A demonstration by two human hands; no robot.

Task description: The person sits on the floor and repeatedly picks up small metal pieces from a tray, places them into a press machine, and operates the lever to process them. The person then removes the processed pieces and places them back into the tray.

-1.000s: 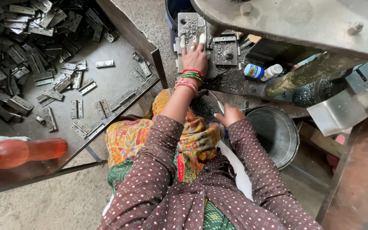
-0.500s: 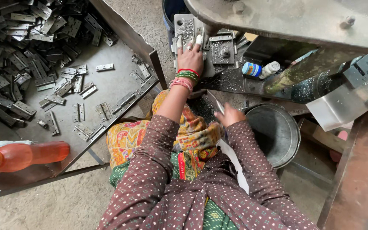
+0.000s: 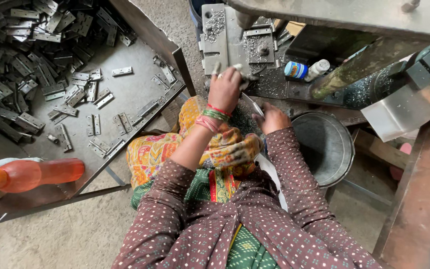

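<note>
Left hand: the left hand (image 3: 225,89) was reaching forward onto the grey steel press bed (image 3: 214,35), fingers curled over a small flat grey metal hinge piece (image 3: 245,75) at the bed's near edge; how tightly it pinched I could not tell.
Right hand: the right hand (image 3: 273,118) sat lower, near the lap, fingers closed around a thin shiny metal strip (image 3: 251,103).
Progress: by my judgement the work was mid-run, one piece at the machine and many left; a big heap of flat grey metal hinge plates (image 3: 20,50) lay on the dark metal tray counter (image 3: 140,89), with loose ones scattered nearer.
Catch bucket: a round grey metal bucket (image 3: 330,164) stood just right of the knee; its contents were too dark to read.
Around: an orange plastic bottle (image 3: 25,175) lay on the tray's near corner, a small white bottle with a blue label (image 3: 304,70) by the machine.
In the way: the machine's overhanging grey frame (image 3: 354,15) crowded the bed.
</note>
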